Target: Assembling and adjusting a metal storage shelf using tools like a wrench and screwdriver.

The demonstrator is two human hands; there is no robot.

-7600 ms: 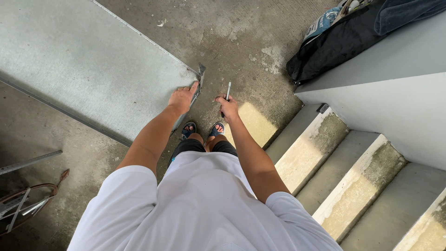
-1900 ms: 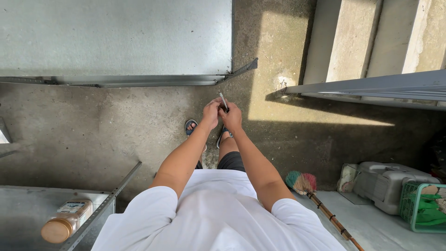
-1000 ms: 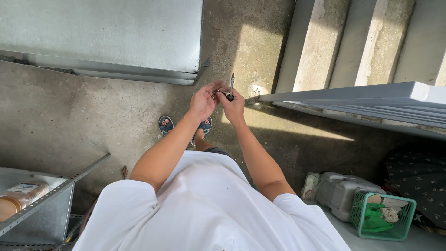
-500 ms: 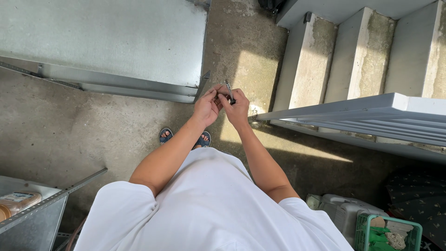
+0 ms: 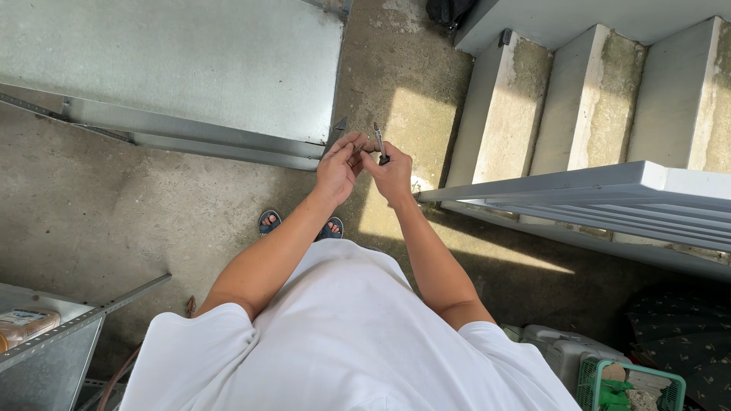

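Note:
I stand on a concrete floor, both hands together in front of me. My right hand (image 5: 392,171) grips a slim screwdriver (image 5: 378,140) with its metal shaft pointing up and away. My left hand (image 5: 339,164) is pressed against the right, its fingers pinching a small piece at the tool's handle; the piece is too small to make out. A large grey sheet-metal panel (image 5: 183,68) with a folded edge lies on the floor just beyond my hands, its near corner close to my left fingers.
Concrete steps (image 5: 579,99) rise at the right behind a white slatted rail (image 5: 594,198). A metal shelf frame (image 5: 61,335) with a jar (image 5: 23,326) sits lower left. A green basket (image 5: 628,384) and a grey plastic case (image 5: 560,350) stand lower right.
I turned back toward the panel over the last seconds. In the last half second my hands stayed joined on the screwdriver and lifted slightly toward the panel's corner.

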